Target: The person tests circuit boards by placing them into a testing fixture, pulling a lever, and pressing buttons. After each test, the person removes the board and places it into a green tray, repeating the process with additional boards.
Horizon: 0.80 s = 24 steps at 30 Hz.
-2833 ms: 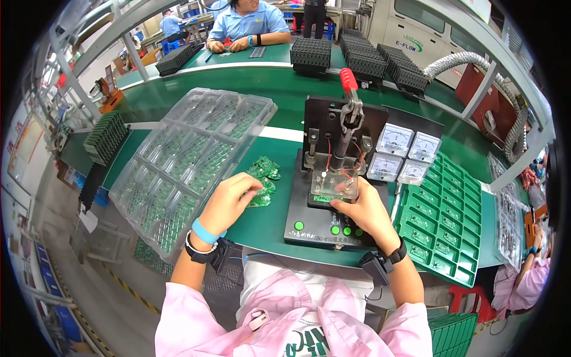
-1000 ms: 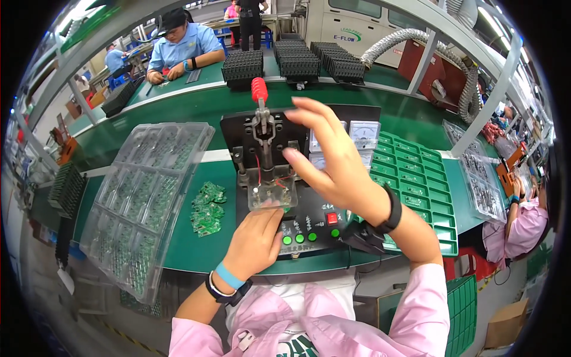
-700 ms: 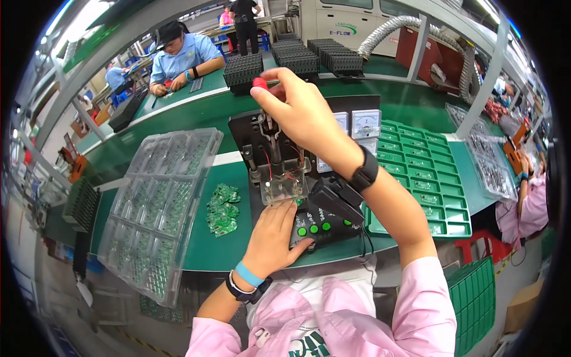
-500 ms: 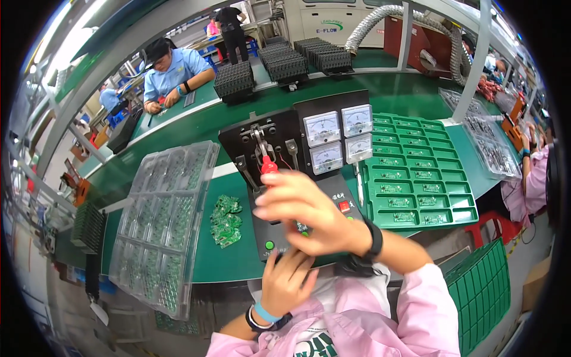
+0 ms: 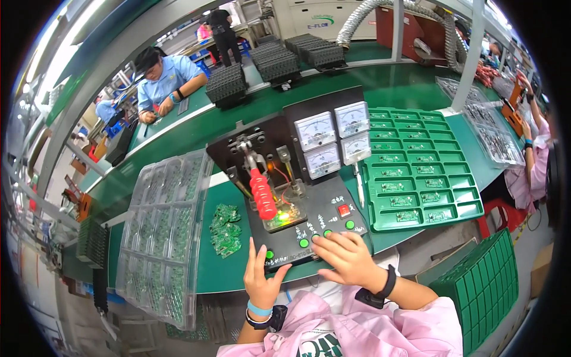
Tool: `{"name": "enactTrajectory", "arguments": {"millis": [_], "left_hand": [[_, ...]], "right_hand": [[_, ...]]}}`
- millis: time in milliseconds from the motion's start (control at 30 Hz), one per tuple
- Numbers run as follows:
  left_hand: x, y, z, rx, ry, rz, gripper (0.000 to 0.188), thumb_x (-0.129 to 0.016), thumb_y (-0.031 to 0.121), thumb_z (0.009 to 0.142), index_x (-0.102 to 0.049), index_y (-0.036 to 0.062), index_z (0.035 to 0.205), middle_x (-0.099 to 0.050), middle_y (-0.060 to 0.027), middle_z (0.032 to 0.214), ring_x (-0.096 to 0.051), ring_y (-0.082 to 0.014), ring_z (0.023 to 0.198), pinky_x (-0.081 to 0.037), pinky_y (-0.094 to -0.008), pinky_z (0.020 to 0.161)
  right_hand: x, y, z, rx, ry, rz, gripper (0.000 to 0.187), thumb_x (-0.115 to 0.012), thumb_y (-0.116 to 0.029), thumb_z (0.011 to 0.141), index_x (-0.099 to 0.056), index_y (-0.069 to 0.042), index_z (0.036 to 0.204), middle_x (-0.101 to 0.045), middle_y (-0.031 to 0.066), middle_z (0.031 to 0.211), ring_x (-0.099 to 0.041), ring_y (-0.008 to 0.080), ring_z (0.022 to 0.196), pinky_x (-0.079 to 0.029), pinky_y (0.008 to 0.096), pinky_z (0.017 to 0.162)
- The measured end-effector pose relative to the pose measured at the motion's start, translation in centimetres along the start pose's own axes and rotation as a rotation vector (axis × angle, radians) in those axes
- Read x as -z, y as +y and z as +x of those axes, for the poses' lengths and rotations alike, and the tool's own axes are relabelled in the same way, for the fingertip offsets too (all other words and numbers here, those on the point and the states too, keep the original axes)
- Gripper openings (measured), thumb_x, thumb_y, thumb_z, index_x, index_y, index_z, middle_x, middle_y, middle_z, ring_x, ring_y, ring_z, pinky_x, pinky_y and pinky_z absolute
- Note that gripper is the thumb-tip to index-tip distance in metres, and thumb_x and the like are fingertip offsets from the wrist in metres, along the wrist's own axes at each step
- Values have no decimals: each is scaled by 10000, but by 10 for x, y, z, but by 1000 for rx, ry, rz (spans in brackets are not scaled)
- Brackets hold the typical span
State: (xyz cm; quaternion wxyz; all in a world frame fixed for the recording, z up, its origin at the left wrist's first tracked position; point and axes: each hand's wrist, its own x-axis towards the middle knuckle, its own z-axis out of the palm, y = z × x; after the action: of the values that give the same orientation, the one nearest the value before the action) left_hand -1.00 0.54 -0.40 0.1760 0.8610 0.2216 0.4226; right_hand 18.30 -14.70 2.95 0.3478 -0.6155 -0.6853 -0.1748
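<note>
In front of me stands a black test fixture [image 5: 285, 245] with a toggle clamp whose red handle [image 5: 262, 193] points down toward me. Under the clamp a small circuit board [image 5: 286, 216] is lit by yellow-green and orange lights. My left hand [image 5: 262, 282] is at the fixture's front left corner, fingers stretched and thumb apart, beside a green button [image 5: 269, 254]; it holds nothing. My right hand [image 5: 348, 259] lies over the front edge with extended fingertips at the row of green buttons [image 5: 304, 243]; whether one is pressed I cannot tell. Several analogue meters [image 5: 315, 131] stand on the fixture's back panel.
Loose green circuit boards [image 5: 226, 232] lie in a pile left of the fixture, beside a clear blister tray [image 5: 160, 226] of boards. To the right are a pen [image 5: 359, 184] and a green compartment tray [image 5: 416, 172] holding boards. Black racks [image 5: 273, 62] and a co-worker [image 5: 169, 80] are beyond.
My right hand has left the red handle and come down to the front buttons. The handle now sits lower, and lights glow on the board. My left hand has shifted left, its fingers spread.
</note>
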Motion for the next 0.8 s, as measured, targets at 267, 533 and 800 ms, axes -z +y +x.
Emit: {"name": "enactTrajectory", "arguments": {"millis": [267, 533, 800], "left_hand": [[-10, -4, -8, 24, 148, -77, 789, -893, 201, 651, -506, 34, 1318, -496, -318, 1357, -617, -437, 1080, -542, -410, 844], [0, 2, -1, 18, 76, 40, 574, -885, 211, 643, -664, 41, 1145, -530, -316, 1319, -639, -445, 1022, -547, -411, 814], [-2, 5, 1, 16, 88, 51, 525, -877, 224, 653, -687, 56, 1113, -537, -317, 1307, -640, -440, 1024, -548, -411, 804]], "right_hand": [[-16, -1, -5, -20, -24, -104, 528, -625, -455, 839, -632, -87, 1216, -608, 52, 1279, -564, 251, 1114, -395, 414, 948], [10, -10, 68, -241, -743, -6, 443, -685, -344, 812, -635, -71, 1157, -620, 84, 1224, -569, 267, 1070, -421, 430, 912], [-26, 3, 107, 149, -66, 93, 481, -715, -253, 788, -579, -29, 1191, -601, 93, 1245, -581, 296, 1102, -451, 453, 974]]}}
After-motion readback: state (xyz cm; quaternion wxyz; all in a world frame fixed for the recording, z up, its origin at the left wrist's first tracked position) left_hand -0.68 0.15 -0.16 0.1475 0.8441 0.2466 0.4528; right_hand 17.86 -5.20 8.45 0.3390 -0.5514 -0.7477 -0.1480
